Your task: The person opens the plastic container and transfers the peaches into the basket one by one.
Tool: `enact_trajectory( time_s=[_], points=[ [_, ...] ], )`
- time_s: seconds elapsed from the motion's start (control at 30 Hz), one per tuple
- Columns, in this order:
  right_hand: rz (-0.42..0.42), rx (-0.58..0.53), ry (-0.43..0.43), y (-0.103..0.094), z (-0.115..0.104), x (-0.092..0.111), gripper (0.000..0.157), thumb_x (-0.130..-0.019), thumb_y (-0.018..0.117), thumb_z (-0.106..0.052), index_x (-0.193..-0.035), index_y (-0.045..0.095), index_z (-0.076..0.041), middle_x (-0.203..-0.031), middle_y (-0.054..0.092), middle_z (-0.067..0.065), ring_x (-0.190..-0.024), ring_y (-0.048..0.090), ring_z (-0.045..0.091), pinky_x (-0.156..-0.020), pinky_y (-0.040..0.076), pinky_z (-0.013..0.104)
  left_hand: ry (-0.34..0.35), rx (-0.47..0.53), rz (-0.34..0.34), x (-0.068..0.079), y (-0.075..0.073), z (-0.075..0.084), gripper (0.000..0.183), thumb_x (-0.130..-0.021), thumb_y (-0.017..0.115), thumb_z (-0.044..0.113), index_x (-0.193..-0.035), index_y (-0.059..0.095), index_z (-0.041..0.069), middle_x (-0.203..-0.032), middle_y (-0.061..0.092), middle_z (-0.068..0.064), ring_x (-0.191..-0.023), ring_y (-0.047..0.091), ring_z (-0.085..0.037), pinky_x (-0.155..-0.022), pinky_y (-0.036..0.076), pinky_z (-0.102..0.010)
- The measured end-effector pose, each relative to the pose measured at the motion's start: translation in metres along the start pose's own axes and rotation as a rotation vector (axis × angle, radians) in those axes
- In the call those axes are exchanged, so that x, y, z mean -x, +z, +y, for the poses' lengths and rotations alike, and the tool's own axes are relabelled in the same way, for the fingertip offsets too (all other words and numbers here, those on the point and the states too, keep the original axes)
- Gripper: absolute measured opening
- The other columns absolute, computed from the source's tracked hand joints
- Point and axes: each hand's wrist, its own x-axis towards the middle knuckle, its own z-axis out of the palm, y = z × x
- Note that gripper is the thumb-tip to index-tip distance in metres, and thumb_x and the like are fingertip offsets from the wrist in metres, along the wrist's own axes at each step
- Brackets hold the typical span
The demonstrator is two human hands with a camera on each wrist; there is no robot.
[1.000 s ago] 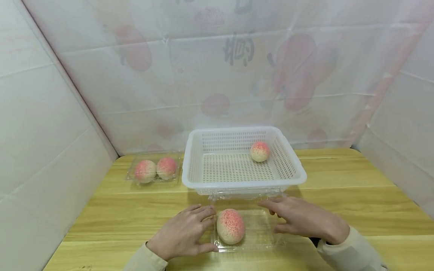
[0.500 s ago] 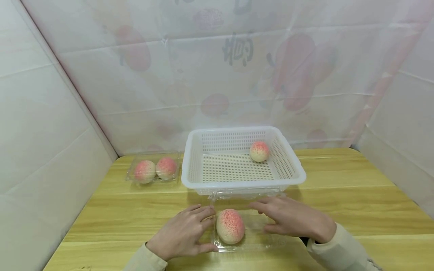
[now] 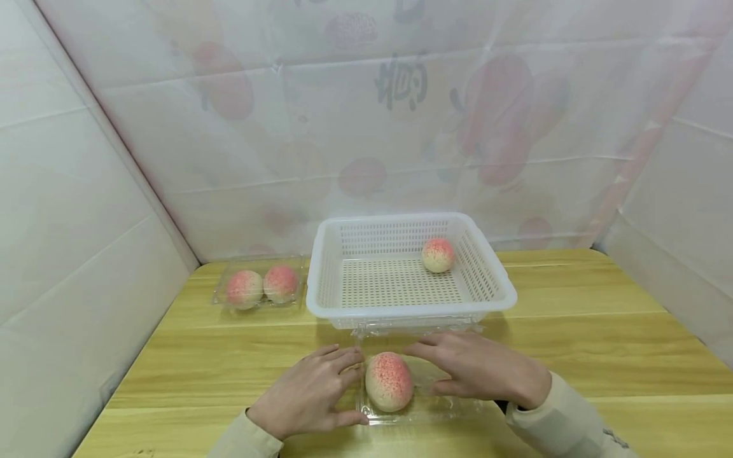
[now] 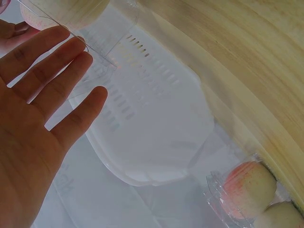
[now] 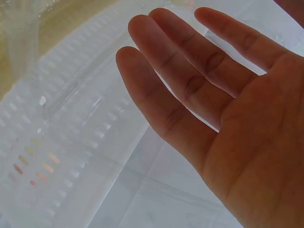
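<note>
In front of me an opened clear plastic clamshell box (image 3: 426, 410) holds one pink-and-cream peach (image 3: 389, 381) in its left half. My left hand (image 3: 317, 394) is at the box's left side, fingertips right at the wall and thumb by the front left corner. Its fingers are spread and fairly straight in the left wrist view. Over the right half of the box hovers my right hand (image 3: 487, 369), fingertips a little right of the peach. The right wrist view shows that hand's fingers (image 5: 171, 118) extended, with nothing held. The raised lid (image 3: 383, 329) stands by the basket.
Behind the box sits a white slotted plastic basket (image 3: 412, 312) with one peach (image 3: 438, 255) in its back right part. To the left, a closed clear box (image 3: 220, 299) contains two more peaches (image 3: 245, 289). White printed sheets (image 3: 366, 127) enclose the wooden table (image 3: 601, 331).
My right hand has shifted left across the clear box, closer to the peach. The left hand, the peach and the basket have stayed in place.
</note>
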Motion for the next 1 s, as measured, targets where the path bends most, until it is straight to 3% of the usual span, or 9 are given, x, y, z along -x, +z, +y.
enact_trajectory(
  time_s=[0.13, 0.37, 0.6, 1.0],
  points=[
    [0.000, 0.007, -0.027, 0.000, -0.003, -0.003, 0.057, -0.077, 0.072, -0.027, -0.129, 0.050, -0.015, -0.123, 0.054, 0.009, -0.107, 0.054, 0.024, -0.088, 0.047, 0.041, -0.004, -0.005, 0.004, 0.000, 0.000, 0.000, 0.055, -0.077, 0.059, 0.060, -0.100, 0.068, 0.010, -0.112, 0.060, -0.005, -0.106, 0.055, -0.018, -0.095, 0.042, -0.036],
    [0.051, 0.038, -0.148, 0.006, -0.004, -0.011, 0.053, -0.074, 0.075, -0.022, -0.121, 0.053, -0.012, -0.110, 0.054, -0.002, -0.093, 0.055, 0.011, -0.080, 0.049, 0.028, -0.004, -0.006, 0.001, 0.000, 0.000, 0.000, 0.056, -0.078, 0.058, 0.060, -0.101, 0.068, 0.011, -0.112, 0.060, -0.005, -0.105, 0.055, -0.018, -0.094, 0.043, -0.036],
    [0.126, 0.075, -0.230, 0.012, -0.007, -0.017, 0.054, -0.071, 0.077, -0.021, -0.118, 0.054, -0.012, -0.112, 0.054, 0.002, -0.095, 0.057, 0.014, -0.077, 0.051, 0.028, -0.002, -0.004, -0.007, 0.000, 0.000, 0.000, 0.057, -0.079, 0.055, 0.061, -0.102, 0.067, 0.010, -0.112, 0.060, -0.005, -0.105, 0.055, -0.018, -0.094, 0.044, -0.037],
    [0.177, 0.171, -0.314, 0.017, -0.016, -0.024, 0.052, -0.071, 0.076, -0.024, -0.118, 0.055, -0.019, -0.118, 0.049, 0.005, -0.101, 0.054, 0.020, -0.074, 0.052, 0.029, 0.001, -0.014, -0.015, 0.000, -0.001, 0.000, 0.057, -0.080, 0.054, 0.061, -0.102, 0.068, 0.009, -0.113, 0.060, -0.005, -0.105, 0.056, -0.018, -0.092, 0.045, -0.038]
  ],
)
